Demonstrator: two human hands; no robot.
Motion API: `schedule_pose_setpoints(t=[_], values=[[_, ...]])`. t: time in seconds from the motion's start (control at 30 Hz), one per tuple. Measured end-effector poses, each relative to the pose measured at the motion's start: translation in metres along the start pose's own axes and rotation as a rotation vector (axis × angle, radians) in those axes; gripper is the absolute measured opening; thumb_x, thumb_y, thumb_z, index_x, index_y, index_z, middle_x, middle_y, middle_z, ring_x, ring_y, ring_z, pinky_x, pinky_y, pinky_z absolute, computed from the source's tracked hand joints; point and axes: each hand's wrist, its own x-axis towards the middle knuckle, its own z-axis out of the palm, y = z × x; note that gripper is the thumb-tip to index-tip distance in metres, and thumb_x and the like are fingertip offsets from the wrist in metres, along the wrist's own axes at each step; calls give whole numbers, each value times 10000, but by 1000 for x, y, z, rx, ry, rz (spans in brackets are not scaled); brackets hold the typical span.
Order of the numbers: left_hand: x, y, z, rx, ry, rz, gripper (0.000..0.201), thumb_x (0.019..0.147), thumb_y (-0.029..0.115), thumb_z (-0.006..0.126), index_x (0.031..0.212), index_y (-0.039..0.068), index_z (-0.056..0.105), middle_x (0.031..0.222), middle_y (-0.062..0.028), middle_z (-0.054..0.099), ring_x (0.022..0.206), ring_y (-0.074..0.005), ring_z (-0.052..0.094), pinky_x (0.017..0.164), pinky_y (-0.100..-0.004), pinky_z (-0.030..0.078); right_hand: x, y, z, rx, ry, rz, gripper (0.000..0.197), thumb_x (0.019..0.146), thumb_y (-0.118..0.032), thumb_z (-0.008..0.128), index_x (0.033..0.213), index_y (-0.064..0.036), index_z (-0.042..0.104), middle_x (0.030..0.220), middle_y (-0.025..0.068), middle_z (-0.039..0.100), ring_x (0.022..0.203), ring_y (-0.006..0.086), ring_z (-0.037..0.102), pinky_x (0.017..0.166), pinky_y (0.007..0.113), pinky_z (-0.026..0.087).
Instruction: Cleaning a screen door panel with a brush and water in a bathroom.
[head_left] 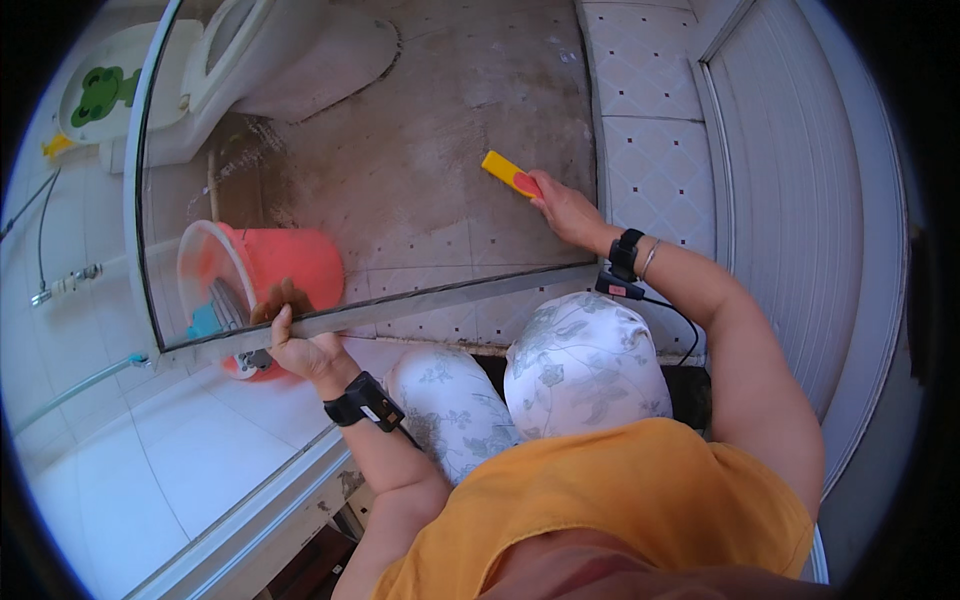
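My right hand (565,208) is closed around a yellow-and-red hand tool (510,173), flat and scraper-like. Its yellow end points up and left over a glass panel (430,130); whether it touches the glass I cannot tell. My left hand (305,355) grips the metal-edged lower rim (440,300) of that panel near its left corner, thumb up against it. Black bands circle both wrists, the right one next to a bracelet. The inner side of the right hand and the tool's held end are hidden.
Beyond the glass stand a pink bucket (295,268) with a grey and teal item in it and a white toilet (320,60) with a frog on its lid. A ribbed door panel (785,170) is at right. My patterned knees (590,365) are close below the panel.
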Motion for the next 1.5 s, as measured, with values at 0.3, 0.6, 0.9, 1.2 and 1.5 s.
schedule_pose_setpoints(t=[0.3,0.6,0.9,1.2,1.5], values=[[2,-7,6,-18,50,-21,281,664,-94,452,886,58,532,911,-127,580,899,-295,585,904,-392,443,30,27,-14,-12,293,170,304,868,-199,463,1131,-66,389,843,216,594,771,424,558,643,498,431],[9,-14,-5,-124,45,-79,283,659,-95,456,878,60,546,893,-117,582,897,-294,586,871,-367,468,-5,4,13,246,-84,193,285,843,-142,495,1112,-83,425,852,215,585,769,385,573,634,463,441],[12,-18,-6,-87,39,-74,259,672,-94,447,862,50,547,894,-107,578,912,-271,580,888,-365,465,-23,82,-43,-183,7,343,325,818,-135,507,1133,-130,430,892,182,591,766,362,575,634,461,443],[12,-15,-7,-184,-2,-127,243,672,-118,428,821,44,530,852,-101,559,882,-248,577,901,-358,460,-31,74,-54,-243,214,355,275,854,-204,475,1118,-130,486,960,156,592,866,353,562,691,426,456],[5,-10,-3,-118,53,-67,245,662,-126,425,799,44,535,828,-95,560,865,-240,582,895,-356,466,-78,55,-55,-154,-98,303,236,835,-180,473,1055,-104,512,849,161,609,791,348,578,660,437,451]])
